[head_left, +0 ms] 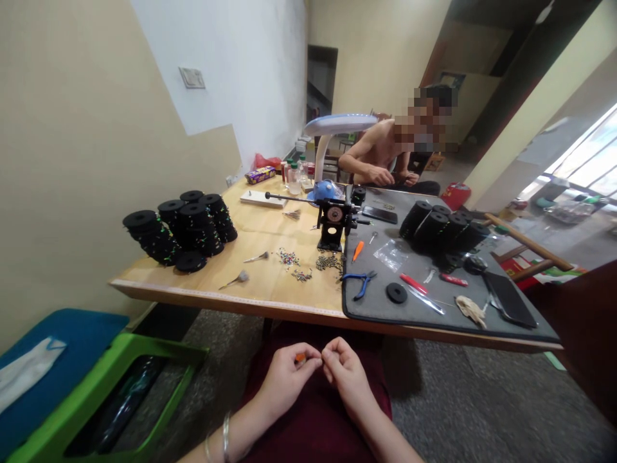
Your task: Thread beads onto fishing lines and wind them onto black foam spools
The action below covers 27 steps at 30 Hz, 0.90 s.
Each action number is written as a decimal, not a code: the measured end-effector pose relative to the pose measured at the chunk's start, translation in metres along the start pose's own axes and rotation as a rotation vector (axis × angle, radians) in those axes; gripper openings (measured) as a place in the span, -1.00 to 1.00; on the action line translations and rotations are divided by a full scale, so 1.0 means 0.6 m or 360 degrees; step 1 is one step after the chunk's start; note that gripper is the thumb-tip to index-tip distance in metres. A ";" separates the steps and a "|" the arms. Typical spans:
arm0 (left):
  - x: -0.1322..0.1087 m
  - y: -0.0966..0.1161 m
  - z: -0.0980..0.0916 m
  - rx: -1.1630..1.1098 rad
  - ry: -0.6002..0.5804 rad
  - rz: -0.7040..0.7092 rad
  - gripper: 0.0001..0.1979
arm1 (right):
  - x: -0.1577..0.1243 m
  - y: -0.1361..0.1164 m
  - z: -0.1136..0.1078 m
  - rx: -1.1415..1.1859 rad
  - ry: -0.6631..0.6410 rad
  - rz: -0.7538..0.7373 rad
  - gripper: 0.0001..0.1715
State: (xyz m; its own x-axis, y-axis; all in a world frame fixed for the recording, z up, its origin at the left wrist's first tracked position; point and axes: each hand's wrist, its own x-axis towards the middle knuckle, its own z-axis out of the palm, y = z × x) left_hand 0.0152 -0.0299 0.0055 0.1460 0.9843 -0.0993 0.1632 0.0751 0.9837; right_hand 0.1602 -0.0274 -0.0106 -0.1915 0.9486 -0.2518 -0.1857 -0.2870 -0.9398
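No legible text or numbers.

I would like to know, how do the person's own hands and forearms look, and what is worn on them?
Both hands are without gloves. Above the left hand, two silver-coloured, rounded bangles circle the forearm. Above the right hand, no bracelet shows. No sleeve shows on either side.

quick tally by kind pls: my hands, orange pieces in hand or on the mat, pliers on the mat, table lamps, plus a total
Hands: 2 (left hand, right hand)
Orange pieces: 2 (orange piece in the left hand, orange-handled tool on the grey mat)
Blue pliers: 1
Lamp: 1
Total: 6
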 end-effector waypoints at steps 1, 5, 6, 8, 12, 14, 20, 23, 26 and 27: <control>0.001 0.000 -0.003 -0.0015 0.0037 -0.0014 -0.85 | 0.000 -0.001 -0.002 -0.0014 -0.0014 0.0009 -0.56; 0.006 0.001 -0.011 -0.0159 0.0108 -0.0025 -0.81 | -0.001 -0.003 -0.006 -0.0263 -0.0094 -0.0045 -0.69; 0.007 0.000 -0.011 -0.0185 0.0106 -0.0015 -0.81 | -0.002 -0.004 -0.006 -0.0341 -0.0109 -0.0062 -0.74; 0.008 -0.001 -0.010 -0.0196 0.0114 0.0004 -0.83 | -0.004 -0.004 -0.005 -0.0448 -0.0105 -0.0085 -0.82; 0.010 -0.007 -0.006 -0.0161 0.0206 0.0049 -0.85 | -0.008 -0.005 -0.002 -0.0533 -0.0006 -0.0170 -0.88; 0.012 -0.010 -0.007 -0.0167 0.0260 0.0049 -0.84 | -0.009 -0.007 -0.002 -0.0535 0.0028 -0.0196 -0.89; 0.025 -0.019 -0.031 -0.0410 0.0519 -0.0080 -0.69 | -0.011 -0.013 -0.007 -0.0407 0.0116 -0.0251 -0.87; 0.026 -0.027 -0.050 -0.0497 0.0533 -0.0184 -0.69 | -0.013 -0.015 -0.010 -0.0223 0.0161 -0.0158 -0.84; 0.016 -0.033 -0.056 -0.0426 0.0356 -0.0311 -0.75 | -0.015 -0.015 -0.009 -0.0081 0.0188 -0.0115 -0.80; 0.011 -0.032 -0.054 -0.0385 0.0273 -0.0356 -0.76 | -0.015 -0.014 -0.008 -0.0066 0.0186 -0.0118 -0.79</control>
State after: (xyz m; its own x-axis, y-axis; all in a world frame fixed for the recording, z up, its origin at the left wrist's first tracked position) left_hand -0.0184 -0.0196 -0.0093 -0.0361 0.9503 -0.3093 -0.0656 0.3066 0.9496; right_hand 0.1682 -0.0329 -0.0013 -0.0649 0.9768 -0.2043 -0.1545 -0.2121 -0.9650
